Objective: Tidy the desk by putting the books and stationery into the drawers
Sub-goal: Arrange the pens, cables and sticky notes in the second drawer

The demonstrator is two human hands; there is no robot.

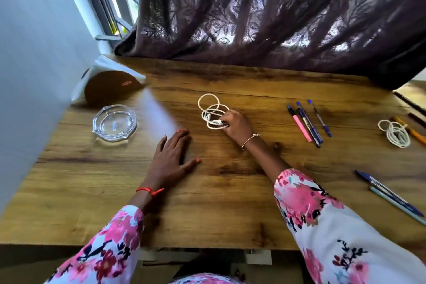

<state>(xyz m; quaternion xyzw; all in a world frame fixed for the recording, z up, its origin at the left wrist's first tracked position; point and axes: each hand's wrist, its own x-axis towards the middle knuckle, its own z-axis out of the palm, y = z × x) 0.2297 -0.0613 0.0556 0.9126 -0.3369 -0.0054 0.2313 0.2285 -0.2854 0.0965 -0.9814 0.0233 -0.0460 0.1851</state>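
A coiled white cable lies at the middle of the wooden desk. My right hand has its fingers curled round the cable's near end and plug. My left hand rests flat on the desk with fingers spread, holding nothing. Several pens, one of them pink, lie to the right. Two more pens lie near the right edge. A second white cable coil sits at the far right beside a yellow pencil.
A glass ashtray stands at the left. Behind it a brown round object leans in white wrapping by the wall. A dark lace curtain hangs over the desk's back edge.
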